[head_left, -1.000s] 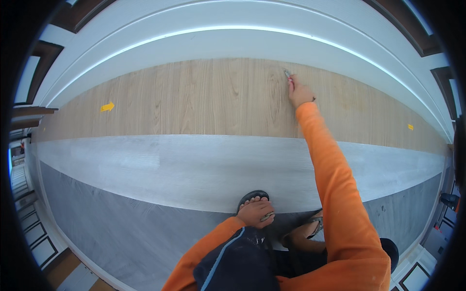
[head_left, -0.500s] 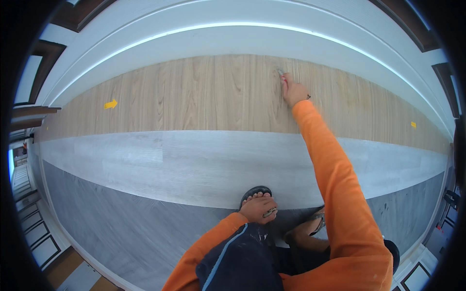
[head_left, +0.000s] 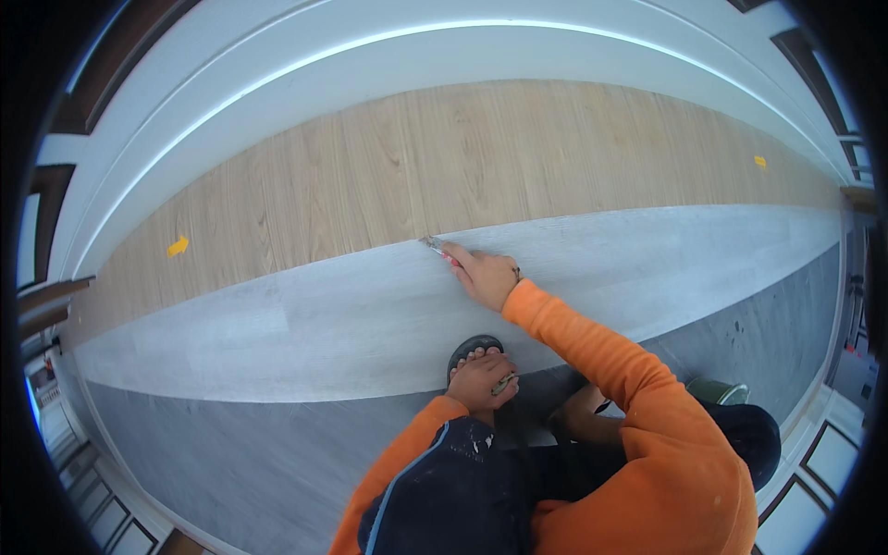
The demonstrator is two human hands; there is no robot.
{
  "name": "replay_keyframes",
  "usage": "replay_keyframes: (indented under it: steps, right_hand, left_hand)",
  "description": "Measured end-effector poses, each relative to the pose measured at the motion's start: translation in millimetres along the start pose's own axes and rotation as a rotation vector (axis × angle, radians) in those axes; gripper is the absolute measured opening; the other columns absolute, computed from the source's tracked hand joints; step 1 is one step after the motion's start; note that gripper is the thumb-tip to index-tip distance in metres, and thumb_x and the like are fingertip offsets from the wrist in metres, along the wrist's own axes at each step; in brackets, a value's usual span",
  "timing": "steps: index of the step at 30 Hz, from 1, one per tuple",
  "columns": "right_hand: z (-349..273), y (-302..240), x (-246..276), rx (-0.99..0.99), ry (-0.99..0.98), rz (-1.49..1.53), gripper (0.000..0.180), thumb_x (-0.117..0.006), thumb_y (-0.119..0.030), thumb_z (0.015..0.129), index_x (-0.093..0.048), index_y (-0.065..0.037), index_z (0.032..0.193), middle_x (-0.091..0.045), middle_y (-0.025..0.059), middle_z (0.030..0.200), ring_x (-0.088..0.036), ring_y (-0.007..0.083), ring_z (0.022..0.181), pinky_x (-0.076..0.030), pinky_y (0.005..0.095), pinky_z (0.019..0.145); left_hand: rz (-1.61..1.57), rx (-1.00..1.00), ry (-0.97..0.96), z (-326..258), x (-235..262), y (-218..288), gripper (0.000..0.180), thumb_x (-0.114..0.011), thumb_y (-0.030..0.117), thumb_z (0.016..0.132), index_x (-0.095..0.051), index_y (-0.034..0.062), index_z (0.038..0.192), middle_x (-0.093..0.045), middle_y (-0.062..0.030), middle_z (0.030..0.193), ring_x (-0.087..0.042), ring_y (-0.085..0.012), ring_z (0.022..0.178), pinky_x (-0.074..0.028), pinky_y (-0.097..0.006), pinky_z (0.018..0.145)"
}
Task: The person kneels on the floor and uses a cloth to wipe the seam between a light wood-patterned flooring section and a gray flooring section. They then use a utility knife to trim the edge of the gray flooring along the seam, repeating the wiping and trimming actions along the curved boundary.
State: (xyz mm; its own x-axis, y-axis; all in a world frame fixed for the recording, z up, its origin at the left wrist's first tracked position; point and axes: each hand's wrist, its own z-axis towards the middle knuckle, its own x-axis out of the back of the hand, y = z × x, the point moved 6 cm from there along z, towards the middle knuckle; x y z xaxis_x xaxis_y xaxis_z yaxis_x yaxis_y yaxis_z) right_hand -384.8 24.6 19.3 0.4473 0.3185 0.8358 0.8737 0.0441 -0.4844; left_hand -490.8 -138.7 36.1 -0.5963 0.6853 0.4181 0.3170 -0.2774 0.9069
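Note:
My right hand (head_left: pixel 483 276) grips a small putty knife (head_left: pixel 435 245) with a red handle and a flat metal blade. Its tip touches the seam where the wood-coloured planks (head_left: pixel 388 176) meet the pale grey planks (head_left: pixel 351 305). Close to my body, my left hand (head_left: pixel 478 383) is closed beside my sandalled foot (head_left: pixel 474 351). A small, flat, brownish-grey piece (head_left: pixel 504 382) with a shiny edge shows between its fingers; its kind is unclear.
A white wall with a skirting (head_left: pixel 435 55) runs along the far side. Yellow arrow stickers (head_left: pixel 178 247) mark the wood planks. Dark grey planks (head_left: pixel 231 444) lie nearer me. A round green can (head_left: pixel 720 391) stands behind my right elbow.
My right hand has drawn the putty knife from the far wood planks back toward me and left, to the seam. The view has turned a little. My left hand still holds its piece.

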Motion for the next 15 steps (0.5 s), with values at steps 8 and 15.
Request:
replay_keyframes:
  steps: [8, 15]
  right_hand:
    - [0.6, 55.2, 41.6, -0.151, 0.147, 0.18, 0.044, -0.058, -0.026, 0.105, -0.045, -0.021, 0.147, -0.073, 0.0179, 0.084, -0.072, 0.0415, 0.078, -0.053, 0.0561, 0.07]
    - [2.2, 130.1, 70.0, -0.407, 0.377, 0.164, 0.041, -0.054, -0.034, 0.105, -0.05, -0.02, 0.144, -0.074, 0.022, 0.089, -0.071, 0.0469, 0.081, -0.054, 0.0583, 0.074]
  left_hand:
    - [0.077, 0.052, -0.035, 4.5, -0.5, 1.9, 0.024, -0.074, 0.028, 0.087, -0.073, 0.011, 0.105, -0.075, -0.0151, 0.112, -0.071, -0.0351, 0.114, -0.052, -0.047, 0.099]
    - [0.091, 0.01, -0.004, 5.5, -4.6, 4.2, 0.022, -0.074, 0.025, 0.089, -0.073, 0.0104, 0.105, -0.075, -0.015, 0.109, -0.071, -0.0357, 0.115, -0.052, -0.047, 0.099]
